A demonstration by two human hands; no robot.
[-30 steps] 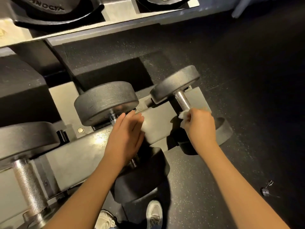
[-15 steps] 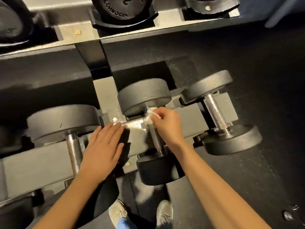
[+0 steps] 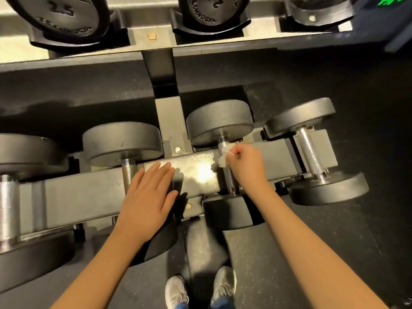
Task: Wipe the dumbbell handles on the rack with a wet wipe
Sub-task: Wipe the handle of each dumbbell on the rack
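Rack (image 3: 78, 197): lower rail loaded with row of dumbbells, laid crosswise.
Second dumbbell from right (image 3: 219, 121): knurled handle (image 3: 229, 179) set across rail.
Left hand (image 3: 147, 197): laid flat on rail, fingers straight, nothing held.
Right hand (image 3: 245, 166): curled round wet wipe (image 3: 224, 158); wipe pressed against far end of handle, just below far head.

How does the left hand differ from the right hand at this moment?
The left hand lies flat, fingers straight, on the rack beam; the right hand is curled. The left hand holds nothing; the right hand pinches the wet wipe against a dumbbell handle. Both are bare.
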